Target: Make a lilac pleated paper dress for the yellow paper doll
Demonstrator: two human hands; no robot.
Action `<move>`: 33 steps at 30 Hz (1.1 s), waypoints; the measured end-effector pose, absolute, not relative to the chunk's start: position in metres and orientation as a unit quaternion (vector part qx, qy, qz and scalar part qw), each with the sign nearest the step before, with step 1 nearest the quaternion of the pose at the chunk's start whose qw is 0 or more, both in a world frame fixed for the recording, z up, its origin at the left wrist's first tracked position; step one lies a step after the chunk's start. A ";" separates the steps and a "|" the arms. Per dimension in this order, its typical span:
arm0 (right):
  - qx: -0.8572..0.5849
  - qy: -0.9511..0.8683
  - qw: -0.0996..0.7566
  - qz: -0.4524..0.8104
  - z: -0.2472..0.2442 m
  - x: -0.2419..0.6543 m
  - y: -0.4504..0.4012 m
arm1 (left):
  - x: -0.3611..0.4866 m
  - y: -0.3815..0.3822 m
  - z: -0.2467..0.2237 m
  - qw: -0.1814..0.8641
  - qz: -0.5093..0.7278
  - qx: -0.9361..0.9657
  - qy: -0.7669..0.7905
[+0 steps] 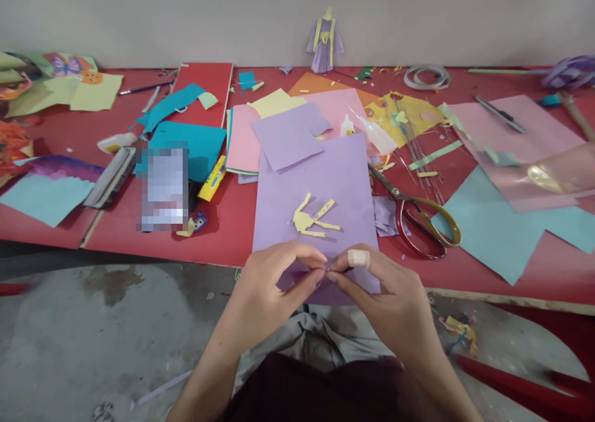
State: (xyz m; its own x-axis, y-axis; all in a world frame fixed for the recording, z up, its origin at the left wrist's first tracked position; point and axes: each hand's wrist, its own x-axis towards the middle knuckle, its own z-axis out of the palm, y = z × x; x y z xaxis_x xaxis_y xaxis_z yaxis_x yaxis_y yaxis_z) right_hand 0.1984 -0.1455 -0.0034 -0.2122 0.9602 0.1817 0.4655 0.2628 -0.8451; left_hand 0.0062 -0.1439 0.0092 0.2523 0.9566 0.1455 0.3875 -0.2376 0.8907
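Thumb and fingertips of my left hand (283, 279) are pinched together at the front edge of the table. My right hand (376, 279), with a bandage (358, 259) on one finger, pinches at the same spot, the tips of both hands meeting. Whatever lies between the fingertips is too small and covered to name. Under and beyond my hands lies a sheet of purple paper (316, 180). On it, just past my fingers, rests a pale yellow paper figure (307, 219) with thin limbs. Scissors (413, 208) with open handles lie to the right of the sheet.
A standing paper doll (325, 44) leans at the wall. Left are a blurred-out phone (165, 186), a yellow glue stick (212, 178) and teal paper (204, 140). Right are blue paper (502, 224), a craft knife (499, 113) and another person's blurred arm (567, 168).
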 end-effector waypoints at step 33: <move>-0.503 -0.696 0.333 0.390 -0.001 0.201 -0.143 | 0.001 -0.139 0.004 0.370 0.400 0.674 0.499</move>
